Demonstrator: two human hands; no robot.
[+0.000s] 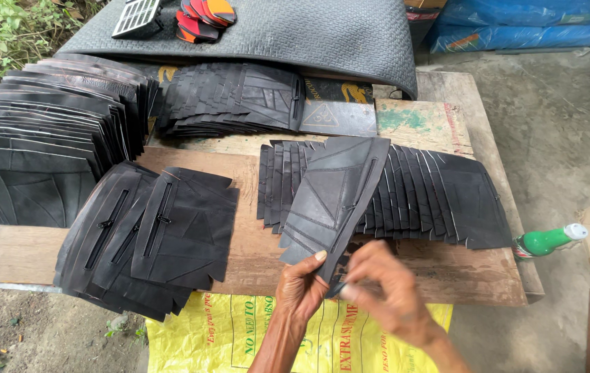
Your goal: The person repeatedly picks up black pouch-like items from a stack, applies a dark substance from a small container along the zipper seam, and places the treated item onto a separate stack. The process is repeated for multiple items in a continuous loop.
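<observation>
Yellow woven plastic sacking (pixel 239 331) was seen nearest the camera, hanging below the near edge of the worn wooden plank table (pixel 253 249). Above that edge, the left hand (pixel 300 287) was closed on the lower end of a black cut panel of stitched rubbery sheet with a long slit (pixel 333 200), the thumb pressed on its face. The right hand (pixel 384 290) was pinched with its fingertips at the same lower end, just beside the left; what lay between those fingertips was blurred. The held panel was raised and tilted over a fanned row of black panels (pixel 433 200) laid on the table's right part. On the table's left near part, a loose heap of slit black panels (pixel 150 235) was spread. Behind it, a tall stack of black sheets (pixel 39 145) was piled, and a further fanned pile (pixel 239 97) lay at the table's far side. Off the table's right end, a green plastic bottle with a white cap (pixel 550 240) was lying.
</observation>
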